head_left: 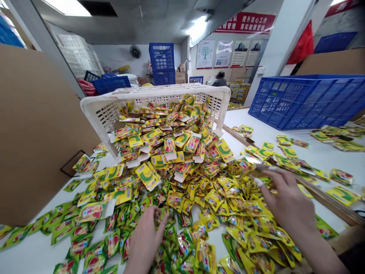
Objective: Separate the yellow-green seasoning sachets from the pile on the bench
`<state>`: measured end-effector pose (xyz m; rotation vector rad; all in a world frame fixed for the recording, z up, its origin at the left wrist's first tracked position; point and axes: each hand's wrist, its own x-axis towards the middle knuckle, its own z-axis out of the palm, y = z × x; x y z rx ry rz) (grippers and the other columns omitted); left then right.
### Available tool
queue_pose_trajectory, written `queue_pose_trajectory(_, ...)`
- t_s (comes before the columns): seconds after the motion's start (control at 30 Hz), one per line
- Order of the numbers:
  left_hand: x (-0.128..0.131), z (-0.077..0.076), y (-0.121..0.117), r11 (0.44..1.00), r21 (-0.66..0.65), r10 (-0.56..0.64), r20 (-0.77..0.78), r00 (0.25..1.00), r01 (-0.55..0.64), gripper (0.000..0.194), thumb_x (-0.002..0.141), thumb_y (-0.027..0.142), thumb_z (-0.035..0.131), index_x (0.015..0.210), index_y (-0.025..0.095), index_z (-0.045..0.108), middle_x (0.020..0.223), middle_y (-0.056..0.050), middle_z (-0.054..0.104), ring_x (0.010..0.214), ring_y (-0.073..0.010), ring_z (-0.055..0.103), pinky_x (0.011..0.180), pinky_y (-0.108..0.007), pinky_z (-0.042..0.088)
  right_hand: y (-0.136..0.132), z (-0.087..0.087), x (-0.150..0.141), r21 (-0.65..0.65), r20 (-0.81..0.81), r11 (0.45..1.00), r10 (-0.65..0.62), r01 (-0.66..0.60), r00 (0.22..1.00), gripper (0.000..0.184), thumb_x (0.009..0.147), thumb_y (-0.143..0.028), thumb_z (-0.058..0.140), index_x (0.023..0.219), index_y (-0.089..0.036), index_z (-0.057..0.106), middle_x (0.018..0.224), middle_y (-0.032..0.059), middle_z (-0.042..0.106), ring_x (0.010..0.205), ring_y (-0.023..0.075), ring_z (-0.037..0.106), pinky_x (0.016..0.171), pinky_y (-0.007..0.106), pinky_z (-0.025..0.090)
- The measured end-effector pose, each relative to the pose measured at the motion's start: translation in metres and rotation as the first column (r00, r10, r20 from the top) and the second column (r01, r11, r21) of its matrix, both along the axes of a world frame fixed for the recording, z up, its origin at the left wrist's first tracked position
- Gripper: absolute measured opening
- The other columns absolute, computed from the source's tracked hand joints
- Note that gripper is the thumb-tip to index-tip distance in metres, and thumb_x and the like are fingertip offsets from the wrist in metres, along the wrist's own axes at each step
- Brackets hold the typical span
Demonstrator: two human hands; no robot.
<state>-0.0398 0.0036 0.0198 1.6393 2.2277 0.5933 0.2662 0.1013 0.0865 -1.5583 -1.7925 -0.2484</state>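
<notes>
My right hand pinches a small yellow carton, blurred by motion, between thumb and fingers over the right of the pile. White coverings show on its fingertips. My left hand is low among green candy packets, its thumb apart from its curled fingers; some fingertips are hidden. Between the hands and to the right lie yellow packets. Flat yellow-and-green cartons, several with open white flaps, spill towards me from a tipped white plastic basket.
A brown cardboard sheet stands at the left. A wooden strip runs along the table at the right, with loose cartons beyond it. A blue crate sits behind those. Another person is far back.
</notes>
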Motion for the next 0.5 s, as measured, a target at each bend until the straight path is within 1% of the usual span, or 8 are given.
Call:
queue_pose_trajectory(0.03, -0.009, -0.004, 0.002, 0.998, -0.035, 0.055, -0.144, 0.988, -0.061, 0.049, 0.082, 0.055, 0.034, 0.101, 0.013, 0.051, 0.099, -0.017, 0.062, 0.094, -0.0334, 0.059, 0.074, -0.043, 0.047, 0.009, -0.001, -0.011, 0.004, 0.042, 0.999, -0.05, 0.05, 0.998, 0.029, 0.084, -0.034, 0.045, 0.103, -0.016, 0.057, 0.116, 0.0158, 0.055, 0.093, 0.0294, 0.056, 0.072, 0.04, 0.045)
queue_pose_trajectory(0.07, -0.015, -0.008, 0.005, 0.993, -0.069, 0.073, -0.245, 0.967, -0.092, 0.052, 0.081, 0.056, 0.035, 0.101, 0.011, 0.052, 0.095, -0.019, 0.063, 0.092, -0.0356, 0.06, 0.071, -0.043, 0.048, 0.015, -0.005, -0.03, -0.027, 0.057, 1.0, -0.002, 0.004, 0.998, 0.028, 0.085, -0.032, 0.044, 0.102, -0.015, 0.057, 0.113, 0.0164, 0.056, 0.099, 0.0301, 0.053, 0.077, 0.04, 0.044)
queue_pose_trajectory(0.1, -0.018, -0.014, 0.006, 0.991, -0.095, 0.064, -0.303, 0.951, -0.097, 0.054, 0.08, 0.056, 0.036, 0.1, 0.008, 0.053, 0.095, -0.02, 0.063, 0.092, -0.037, 0.06, 0.07, -0.043, 0.047, 0.018, -0.012, -0.055, -0.116, 0.033, 0.984, 0.142, -0.137, 0.989, 0.025, 0.086, -0.029, 0.043, 0.1, -0.013, 0.057, 0.106, 0.0162, 0.059, 0.101, 0.0285, 0.052, 0.082, 0.04, 0.042)
queue_pose_trajectory(0.17, -0.019, -0.023, 0.009, 0.992, -0.116, 0.015, -0.336, 0.942, -0.057, 0.051, 0.081, 0.051, 0.038, 0.101, 0.007, 0.054, 0.097, -0.021, 0.064, 0.095, -0.0357, 0.059, 0.073, -0.041, 0.047, 0.017, -0.032, -0.111, -0.334, -0.02, 0.871, 0.375, -0.36, 0.927, 0.02, 0.082, -0.029, 0.05, 0.091, -0.014, 0.059, 0.095, 0.0144, 0.061, 0.096, 0.0276, 0.052, 0.082, 0.04, 0.042)
queue_pose_trajectory(0.27, -0.023, -0.028, 0.007, 0.995, -0.095, 0.015, -0.276, 0.961, -0.043, 0.046, 0.084, 0.043, 0.035, 0.11, 0.01, 0.052, 0.106, -0.019, 0.063, 0.098, -0.0311, 0.06, 0.077, -0.038, 0.045, 0.013, -0.064, -0.174, -0.426, -0.084, 0.782, 0.466, -0.455, 0.881, 0.018, 0.066, -0.024, 0.067, 0.08, -0.013, 0.059, 0.089, 0.016, 0.062, 0.092, 0.0316, 0.051, 0.077, 0.043, 0.042)
queue_pose_trajectory(0.33, -0.032, -0.027, 0.004, 0.994, -0.061, 0.083, -0.101, 0.991, -0.089, 0.044, 0.084, 0.041, 0.035, 0.112, 0.013, 0.052, 0.103, -0.018, 0.065, 0.095, -0.0321, 0.061, 0.077, -0.039, 0.044, 0.011, -0.076, -0.186, -0.447, -0.169, 0.739, 0.483, -0.504, 0.859, 0.014, 0.067, -0.014, 0.064, 0.079, -0.013, 0.058, 0.091, 0.0169, 0.061, 0.096, 0.0321, 0.049, 0.081, 0.045, 0.039)
queue_pose_trajectory(0.4, -0.041, -0.026, 0.0, 0.991, -0.038, 0.13, 0.147, 0.981, -0.126, 0.043, 0.083, 0.044, 0.035, 0.106, 0.013, 0.055, 0.082, -0.013, 0.068, 0.081, -0.0315, 0.063, 0.07, -0.038, 0.044, 0.01, -0.079, -0.178, -0.453, -0.291, 0.683, 0.495, -0.574, 0.819, 0.007, 0.073, -0.01, 0.054, 0.078, -0.015, 0.055, 0.09, 0.0142, 0.061, 0.096, 0.0283, 0.05, 0.083, 0.044, 0.038)
queue_pose_trajectory(0.5, -0.043, -0.026, -0.003, 0.997, -0.015, 0.081, 0.373, 0.924, -0.082, 0.041, 0.084, 0.05, 0.032, 0.084, 0.016, 0.055, 0.054, 0.0, 0.056, 0.057, -0.022, 0.058, 0.056, -0.029, 0.042, 0.005, -0.073, -0.155, -0.457, -0.527, 0.54, 0.475, -0.707, 0.704, 0.008, 0.081, -0.014, 0.043, 0.077, -0.018, 0.05, 0.073, 0.0042, 0.06, 0.071, 0.0175, 0.055, 0.066, 0.031, 0.044)
